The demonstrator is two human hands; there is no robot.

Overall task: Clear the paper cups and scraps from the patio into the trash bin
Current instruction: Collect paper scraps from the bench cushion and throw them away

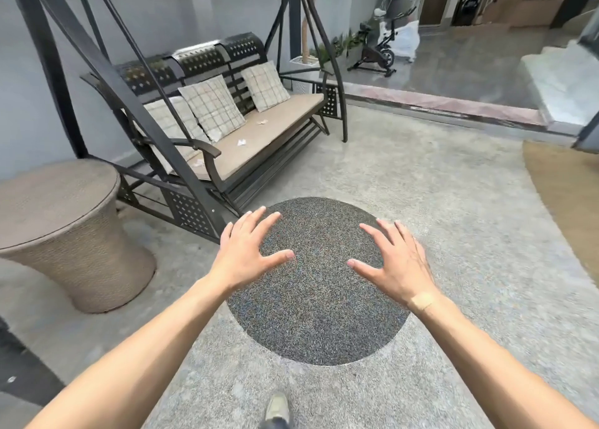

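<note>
My left hand [247, 253] and my right hand [396, 263] are both stretched out in front of me, fingers spread, palms down, holding nothing. They hover over a dark round patch [317, 299] in the patio floor. Small white paper scraps lie on the beige seat cushion of the swing bench: one [241, 142] near the front middle, one [262, 121] further back, and one [198, 163] by the near armrest. No paper cup and no trash bin are in view.
The metal swing bench [227, 156] with checked pillows stands ahead on the left. A round wicker side table [61, 221] is at my left. An exercise bike [379, 49] stands beyond a raised curb. A brown mat [567, 195] lies on the right. My shoe [277, 409] shows below.
</note>
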